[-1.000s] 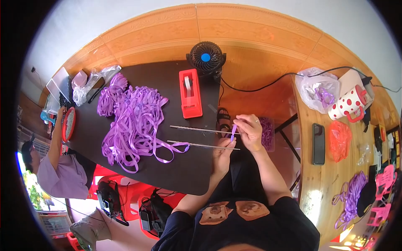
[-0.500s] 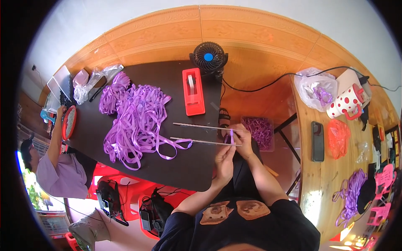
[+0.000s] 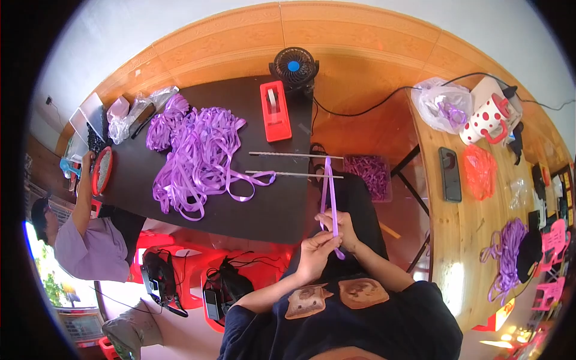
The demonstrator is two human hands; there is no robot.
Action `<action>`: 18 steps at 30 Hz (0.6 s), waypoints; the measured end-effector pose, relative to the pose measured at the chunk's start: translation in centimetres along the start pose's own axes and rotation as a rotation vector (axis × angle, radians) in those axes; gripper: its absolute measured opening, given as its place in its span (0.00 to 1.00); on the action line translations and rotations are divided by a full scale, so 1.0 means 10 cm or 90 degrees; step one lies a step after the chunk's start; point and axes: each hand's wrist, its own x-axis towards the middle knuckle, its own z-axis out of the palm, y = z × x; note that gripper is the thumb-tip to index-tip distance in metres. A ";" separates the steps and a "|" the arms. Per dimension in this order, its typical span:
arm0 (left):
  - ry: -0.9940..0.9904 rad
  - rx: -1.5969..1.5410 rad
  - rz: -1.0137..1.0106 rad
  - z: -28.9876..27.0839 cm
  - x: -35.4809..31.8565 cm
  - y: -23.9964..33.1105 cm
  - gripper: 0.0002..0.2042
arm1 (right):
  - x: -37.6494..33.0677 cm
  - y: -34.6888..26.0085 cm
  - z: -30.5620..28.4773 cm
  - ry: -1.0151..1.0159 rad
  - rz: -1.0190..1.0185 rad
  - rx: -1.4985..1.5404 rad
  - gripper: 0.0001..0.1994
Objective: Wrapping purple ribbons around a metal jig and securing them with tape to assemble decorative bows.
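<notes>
Co-worker: one person [image 3: 90, 240] in a lilac shirt at the far left, one hand up at a red-rimmed sieve [image 3: 101, 171].
Bags: two clear plastic bags [image 3: 135, 111] at the table's far left corner.
Table: one dark table [image 3: 138, 180], bare along its near edge.
Ribbon heap: one big tangle of purple ribbon [image 3: 195, 153] on the table, with a loose tail curling right.
Tape dispenser: one, red [image 3: 275, 111], right of the heap.
Fan: one small black fan [image 3: 294, 67] with a blue hub, behind the dispenser.
Rods: two thin rods [image 3: 294, 155], lying side by side and jutting over the table's right edge.
Left hand [image 3: 316, 251]: fingers pinched on the lower end of the strip.
Strip: one purple ribbon strip [image 3: 327, 186], looped over the rods and hanging down to both hands, above the lap.
Right hand [image 3: 341, 231]: closed on the same strip, just above the left hand.
Tray: one clear tray [image 3: 369, 175] of purple pieces, right of the rods.
Bench: one wooden bench [image 3: 444, 216] on the right, with one dark phone [image 3: 450, 174] and one spotted mug [image 3: 489, 119].
</notes>
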 end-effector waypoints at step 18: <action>-0.072 -0.097 0.047 -0.03 -0.08 0.60 0.09 | -0.72 -0.28 0.00 -0.118 0.474 0.153 0.09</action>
